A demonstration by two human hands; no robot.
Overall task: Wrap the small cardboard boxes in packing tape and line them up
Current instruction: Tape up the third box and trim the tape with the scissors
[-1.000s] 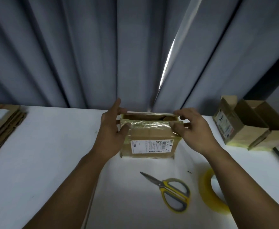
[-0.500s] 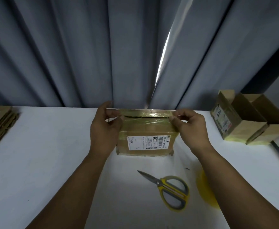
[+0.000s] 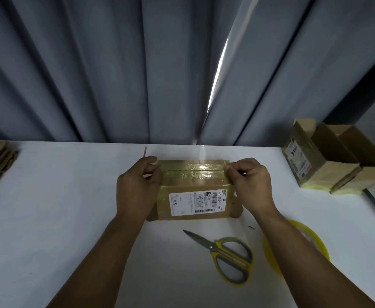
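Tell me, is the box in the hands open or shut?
Shut. The cardboard box has its top flaps folded flat, meeting along a seam, with shiny tape on them.

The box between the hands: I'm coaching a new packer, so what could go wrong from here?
The tape across the box top looks wrinkled; the left hand and right hand pinch the box there, so creases may set. The right forearm lies over the tape roll, close to the scissors, so drawing back might knock either.
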